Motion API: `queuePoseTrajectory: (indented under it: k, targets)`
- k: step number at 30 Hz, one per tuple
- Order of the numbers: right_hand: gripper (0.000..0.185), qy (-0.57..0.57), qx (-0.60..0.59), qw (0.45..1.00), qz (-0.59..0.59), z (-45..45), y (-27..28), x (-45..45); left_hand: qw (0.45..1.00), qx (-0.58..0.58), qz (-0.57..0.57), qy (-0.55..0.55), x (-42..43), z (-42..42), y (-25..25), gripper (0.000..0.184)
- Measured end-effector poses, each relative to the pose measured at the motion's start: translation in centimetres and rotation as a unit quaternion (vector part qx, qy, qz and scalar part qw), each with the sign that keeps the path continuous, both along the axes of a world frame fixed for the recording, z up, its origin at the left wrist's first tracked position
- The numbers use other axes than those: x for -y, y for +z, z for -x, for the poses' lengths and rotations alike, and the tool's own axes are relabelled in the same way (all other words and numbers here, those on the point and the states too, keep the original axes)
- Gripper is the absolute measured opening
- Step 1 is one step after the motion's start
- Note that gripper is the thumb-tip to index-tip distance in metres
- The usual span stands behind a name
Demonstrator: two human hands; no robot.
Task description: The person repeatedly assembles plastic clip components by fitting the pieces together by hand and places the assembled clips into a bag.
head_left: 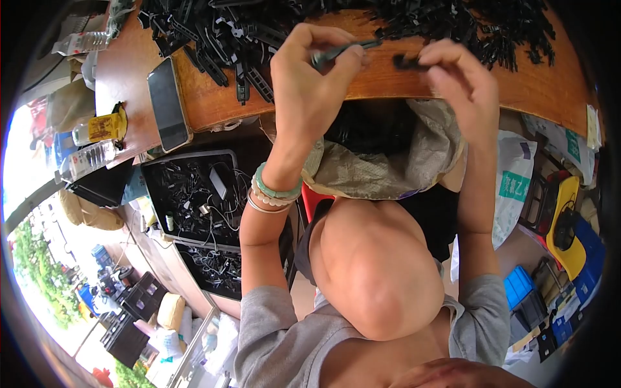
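Black part (405, 63) held near table's edge (381, 94).

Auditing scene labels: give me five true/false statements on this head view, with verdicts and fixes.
1. The left hand grips a thin dark piece. True.
2. The bracelets are on the right arm. False: the bracelets are on the left arm.
3. The right hand holds a small black part. True.
4. The phone lies inside the sack. False: the phone lies on the table.
5. The sack is open. True.
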State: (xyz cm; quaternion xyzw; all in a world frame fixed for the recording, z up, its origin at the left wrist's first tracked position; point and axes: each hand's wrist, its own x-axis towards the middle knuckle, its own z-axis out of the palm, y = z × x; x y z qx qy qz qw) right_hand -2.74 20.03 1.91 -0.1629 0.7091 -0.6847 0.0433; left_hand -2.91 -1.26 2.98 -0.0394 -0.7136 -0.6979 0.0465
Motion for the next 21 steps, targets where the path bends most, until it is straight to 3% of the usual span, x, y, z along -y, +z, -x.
queuePoseTrajectory:
  k: [1,2,4,6,8,10,12,13,14,16,18,20,21]
  targets:
    - [0.018,0.045,0.011,0.998,0.042,-0.5,0.3,0.5,0.997,0.008,-0.082,-0.012,-0.4,0.0,-0.2,0.014]
    - [0.018,0.045,0.012,0.998,0.042,-0.9,0.4,0.7,0.997,0.009,-0.082,-0.012,-0.5,-0.1,-0.1,0.014]
    - [0.018,0.044,-0.017,0.998,-0.031,-1.4,0.5,1.1,0.982,0.145,-0.078,-0.088,-0.5,-0.8,0.9,0.017]
    - [0.015,0.003,-0.026,0.999,-0.036,-1.7,0.8,1.5,0.984,0.132,-0.055,-0.103,-0.5,-1.0,1.0,0.024]
    - [0.013,-0.029,-0.097,0.99,-0.093,-1.7,0.7,1.5,0.985,0.053,0.057,-0.154,-0.2,-1.2,0.5,0.031]
    - [0.012,-0.049,-0.09,0.993,-0.059,-2.0,0.0,1.8,0.986,0.055,0.055,-0.15,-0.7,-1.9,0.3,0.033]
    - [0.012,-0.07,-0.083,0.994,-0.026,-2.2,-0.3,2.1,0.979,0.112,-0.084,-0.149,-1.4,-2.5,0.3,0.029]
    - [0.011,-0.077,-0.084,0.993,-0.016,-2.4,-0.3,2.2,0.987,0.032,0.004,-0.155,-1.2,-2.5,0.0,0.029]
    - [0.011,-0.083,-0.083,0.993,-0.007,-2.5,-0.3,2.2,0.987,0.033,0.004,-0.155,-1.1,-2.7,0.0,0.029]
    - [0.014,-0.083,-0.075,0.994,0.007,-2.7,-0.5,2.3,0.98,-0.053,0.146,-0.122,-1.2,-3.1,0.4,0.03]
    - [0.016,-0.083,-0.067,0.994,0.021,-2.7,-0.4,2.4,0.98,-0.074,0.142,-0.114,-1.1,-3.0,0.0,0.031]
    - [0.024,-0.139,-0.205,0.96,-0.131,-2.2,0.1,2.2,0.98,-0.094,0.137,-0.108,-0.8,-2.9,-0.1,0.032]
    - [0.024,-0.14,-0.202,0.96,-0.132,-2.2,0.3,2.1,0.972,-0.117,0.156,-0.128,-0.6,-2.9,0.2,0.032]
